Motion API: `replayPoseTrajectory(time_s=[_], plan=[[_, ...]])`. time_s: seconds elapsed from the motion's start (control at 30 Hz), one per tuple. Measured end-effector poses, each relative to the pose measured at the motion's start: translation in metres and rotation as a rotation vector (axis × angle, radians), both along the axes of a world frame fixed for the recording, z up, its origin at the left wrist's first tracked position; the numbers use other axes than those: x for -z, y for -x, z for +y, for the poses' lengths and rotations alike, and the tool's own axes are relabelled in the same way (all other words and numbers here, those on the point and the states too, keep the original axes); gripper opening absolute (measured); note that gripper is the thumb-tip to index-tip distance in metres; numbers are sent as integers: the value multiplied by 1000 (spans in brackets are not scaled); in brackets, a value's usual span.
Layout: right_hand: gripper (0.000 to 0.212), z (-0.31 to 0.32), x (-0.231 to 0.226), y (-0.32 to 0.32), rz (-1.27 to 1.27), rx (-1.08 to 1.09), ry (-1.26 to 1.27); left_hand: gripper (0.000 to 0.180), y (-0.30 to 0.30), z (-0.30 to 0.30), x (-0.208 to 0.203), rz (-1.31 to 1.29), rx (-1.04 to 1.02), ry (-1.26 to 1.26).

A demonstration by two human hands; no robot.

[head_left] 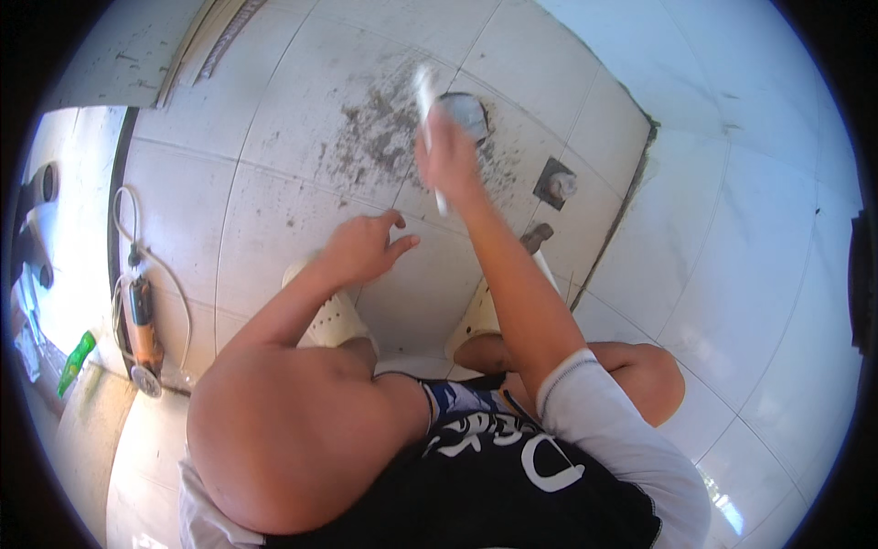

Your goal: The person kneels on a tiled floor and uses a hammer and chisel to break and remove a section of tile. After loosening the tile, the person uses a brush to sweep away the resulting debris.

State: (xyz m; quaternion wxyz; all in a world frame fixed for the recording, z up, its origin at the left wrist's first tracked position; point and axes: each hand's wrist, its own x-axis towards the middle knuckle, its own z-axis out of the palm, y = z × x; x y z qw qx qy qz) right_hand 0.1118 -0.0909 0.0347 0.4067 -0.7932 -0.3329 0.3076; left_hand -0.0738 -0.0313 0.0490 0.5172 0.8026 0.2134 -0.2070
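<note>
My right hand (448,156) is closed round a slim white stick-like tool (442,203); motion blurs both, so the tool's exact kind does not show. Beyond that hand, a round hole (468,116) in the tiled floor has something pale grey inside it. Grey crumbly debris (370,133) is scattered on the tiles to its left. My left hand (361,249) hovers nearer to me, holding nothing, with thumb and forefinger apart and the other fingers curled.
A dark square opening (555,183) with a pale lump in it lies to the right. A hammer (537,238) is beside my right clog (476,316). An orange angle grinder (143,320) with its cord and a green bottle (77,362) lie at left. A tiled wall (732,210) bounds the right side.
</note>
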Motion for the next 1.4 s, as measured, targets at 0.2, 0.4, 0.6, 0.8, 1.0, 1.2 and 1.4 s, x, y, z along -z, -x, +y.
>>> replayPoseTrajectory(time_s=[0.2,0.4,0.6,0.8,1.0,1.2,1.4], plan=[[51,-7,-10,-15,1,131,247,46,19,7,-7,51,-62,-27],[52,-54,17,-15,-222,64,438,46,12,-2,0,12,-74,31],[54,-24,12,-17,-246,-119,747,48,12,-3,3,45,-32,6],[54,-27,-58,-51,-316,-238,655,47,19,-2,11,46,-47,-70],[57,-10,-15,-27,-338,-196,692,47,14,-3,13,0,-54,-75],[53,-36,-8,-7,-281,-193,773,47,23,2,12,63,-47,-81],[45,-56,-53,-8,-351,-131,711,47,24,6,11,51,-99,-102]])
